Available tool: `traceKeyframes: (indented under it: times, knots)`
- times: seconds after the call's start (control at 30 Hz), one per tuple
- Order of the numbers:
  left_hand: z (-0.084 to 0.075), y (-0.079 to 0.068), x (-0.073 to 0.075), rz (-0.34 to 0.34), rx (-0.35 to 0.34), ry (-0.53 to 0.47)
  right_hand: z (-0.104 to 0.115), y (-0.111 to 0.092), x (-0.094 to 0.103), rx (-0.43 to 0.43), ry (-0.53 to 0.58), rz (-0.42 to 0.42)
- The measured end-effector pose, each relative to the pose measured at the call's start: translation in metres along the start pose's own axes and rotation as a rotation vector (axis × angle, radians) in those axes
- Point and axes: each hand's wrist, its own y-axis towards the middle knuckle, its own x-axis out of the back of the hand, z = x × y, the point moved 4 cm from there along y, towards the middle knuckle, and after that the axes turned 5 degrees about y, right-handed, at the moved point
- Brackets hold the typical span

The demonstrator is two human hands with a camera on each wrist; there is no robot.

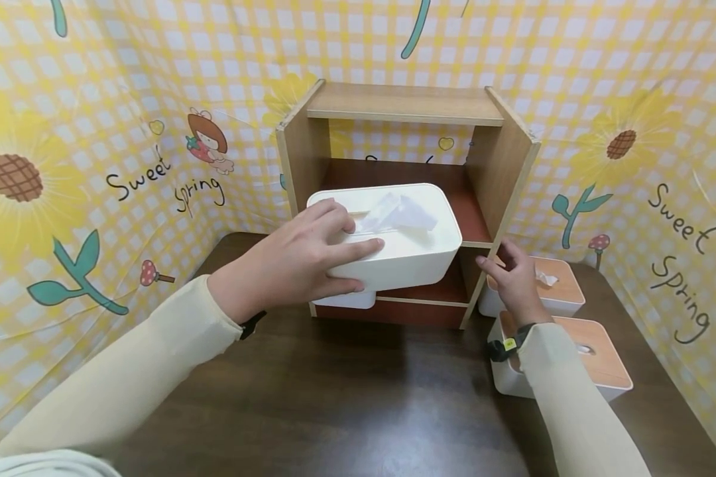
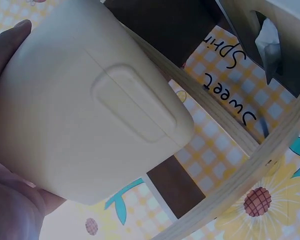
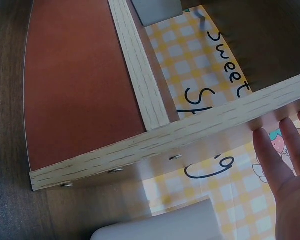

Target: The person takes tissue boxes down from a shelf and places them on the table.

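Left hand (image 1: 298, 262) gripped a white tissue box (image 1: 402, 235) at the wooden shelf (image 1: 406, 106)
Right hand (image 1: 513, 278), fingers straight, touched the shelf's side at 3 o'clock

White plastic tissue box (image 1: 402, 242): rectangular with rounded corners, a tissue (image 1: 396, 212) standing up from the slot in its lid. It sits level at the front edge of the wooden shelf unit's (image 1: 504, 156) middle shelf, partly overhanging. The left hand (image 1: 301, 262) grips its near left end; its underside shows a recessed oblong panel (image 2: 135, 105).
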Motion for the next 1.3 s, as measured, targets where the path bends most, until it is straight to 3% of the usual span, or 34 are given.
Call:
traceKeyframes:
  times: [0.6, 1.3]
  knots:
    - [-0.018, -0.005, 0.007, -0.028, -0.029, 0.030, 0.000, 0.000, -0.001, -0.007, -0.020, -0.007]
    - [-0.030, -0.018, -0.007, 0.006, -0.034, -0.011, -0.002, -0.001, 0.000, -0.011, -0.022, -0.008]
